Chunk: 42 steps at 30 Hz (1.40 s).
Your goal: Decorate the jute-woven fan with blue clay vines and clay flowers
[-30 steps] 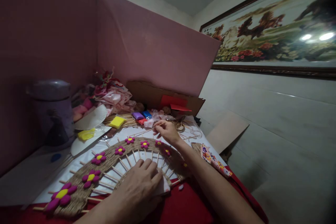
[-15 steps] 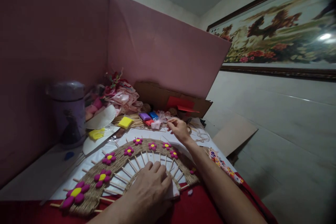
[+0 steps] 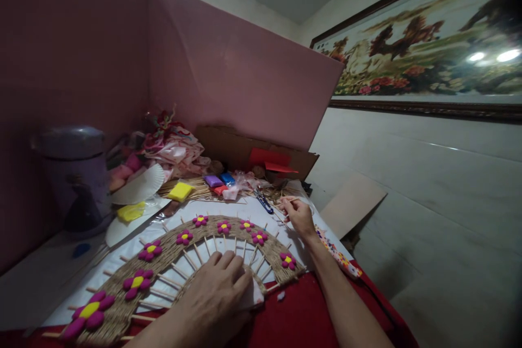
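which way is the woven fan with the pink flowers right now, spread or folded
Spread: its sticks splay apart and its woven band curves in a wide arc. The left hand hides the middle.

Nine magenta flowers [image 3: 137,281], two hands [image 3: 218,288], one purple packet [image 3: 212,181], one blue packet [image 3: 227,179]

The woven band [image 3: 169,253] looks like rough, matt twine over pale wooden sticks [image 3: 171,281]. The framed picture [image 3: 411,49] has a glossy surface; the brown board [image 3: 228,147] resembles matt cardboard.

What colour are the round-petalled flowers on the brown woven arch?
Magenta petals, yellow centres; best in the head view.
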### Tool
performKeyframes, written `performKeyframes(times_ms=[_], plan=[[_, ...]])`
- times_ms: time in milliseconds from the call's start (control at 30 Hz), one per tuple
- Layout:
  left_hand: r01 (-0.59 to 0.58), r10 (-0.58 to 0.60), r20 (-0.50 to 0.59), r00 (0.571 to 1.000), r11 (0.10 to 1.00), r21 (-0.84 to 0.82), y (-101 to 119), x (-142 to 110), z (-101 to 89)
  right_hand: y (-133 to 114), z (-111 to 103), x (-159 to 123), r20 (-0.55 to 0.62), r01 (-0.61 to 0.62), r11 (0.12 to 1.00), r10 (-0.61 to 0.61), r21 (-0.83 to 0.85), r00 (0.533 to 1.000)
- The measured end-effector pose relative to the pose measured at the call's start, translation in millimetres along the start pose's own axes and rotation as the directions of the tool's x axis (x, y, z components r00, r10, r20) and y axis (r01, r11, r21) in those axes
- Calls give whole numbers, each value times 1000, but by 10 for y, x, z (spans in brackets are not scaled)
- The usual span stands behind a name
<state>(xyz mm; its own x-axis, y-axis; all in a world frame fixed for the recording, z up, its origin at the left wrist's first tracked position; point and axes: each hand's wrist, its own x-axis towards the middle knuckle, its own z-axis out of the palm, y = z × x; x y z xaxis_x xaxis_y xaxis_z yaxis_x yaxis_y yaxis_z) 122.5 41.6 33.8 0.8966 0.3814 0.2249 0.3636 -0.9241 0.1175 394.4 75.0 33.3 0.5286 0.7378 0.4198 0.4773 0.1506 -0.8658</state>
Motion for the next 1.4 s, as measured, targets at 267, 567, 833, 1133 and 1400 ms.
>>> performKeyframes(times_ms=[267, 567, 833, 1133, 1400], plan=[[1, -1, 3, 1000, 1000, -3, -4, 10, -10, 59, -28, 62, -62, -13, 996, 8, -85, 998], [-5, 5, 26, 1000, 1000, -11, 28, -11, -59, 127, -86, -1, 153, 216, 738, -153, -639, 976], [-14, 14, 19, 1000, 1000, 1, 16, -9, -77, -4, -92, -69, 125, 312, 485, -380, -817, 917], [-47, 51, -181, 982, 999, 27, -32, -7, 68, -98, -50, -114, -17, 348, 513, -579, -785, 815], [-133, 98, -456, 885, 990, -46, -42, 4, 32, -107, -61, -112, 3, 384, 454, -643, -804, 766]])
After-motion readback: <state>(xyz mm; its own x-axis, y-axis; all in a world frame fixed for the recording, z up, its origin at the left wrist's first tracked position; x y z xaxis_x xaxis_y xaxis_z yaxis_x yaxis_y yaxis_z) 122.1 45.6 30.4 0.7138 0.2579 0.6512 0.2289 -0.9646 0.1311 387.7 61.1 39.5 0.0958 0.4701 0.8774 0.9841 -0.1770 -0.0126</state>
